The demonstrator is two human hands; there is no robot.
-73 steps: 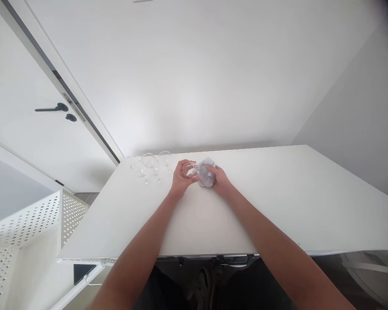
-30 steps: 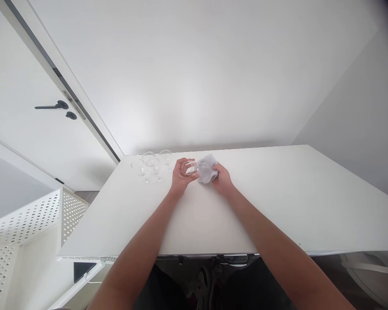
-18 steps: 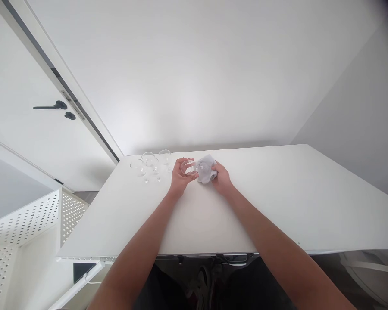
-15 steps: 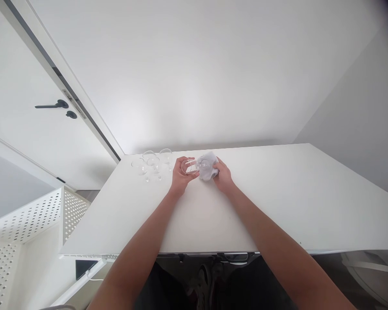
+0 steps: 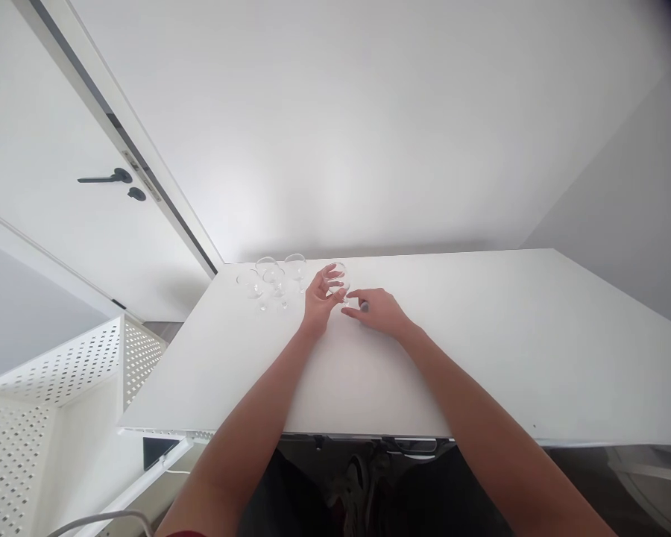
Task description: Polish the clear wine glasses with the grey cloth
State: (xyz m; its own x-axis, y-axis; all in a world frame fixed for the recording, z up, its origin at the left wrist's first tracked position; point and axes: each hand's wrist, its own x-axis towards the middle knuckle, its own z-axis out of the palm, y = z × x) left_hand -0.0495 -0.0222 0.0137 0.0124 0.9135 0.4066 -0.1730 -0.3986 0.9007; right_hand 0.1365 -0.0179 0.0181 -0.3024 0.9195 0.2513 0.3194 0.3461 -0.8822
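My left hand (image 5: 320,300) is closed around the bowl of a clear stemmed glass (image 5: 338,277), with its rim up and its stem down. My right hand (image 5: 377,309) is just right of the glass, thumb and forefinger on either side of the lower stem and foot; whether they touch it is hard to see. A small bit of grey-white cloth (image 5: 364,306) shows inside the curled fingers of the right hand, the rest hidden. Several similar stemmed glasses (image 5: 273,280) stand upright in a group to the left of my left hand.
The white table (image 5: 229,373) runs along a pale wall (image 5: 369,134). A white door with a black handle (image 5: 106,177) is at the left. White perforated panels (image 5: 61,362) stand below it, beside the table's left end.
The glass has turned from lying sideways to upright in my left hand. The cloth, spread around its foot before, is now bunched inside my right hand. The view has shifted slightly.
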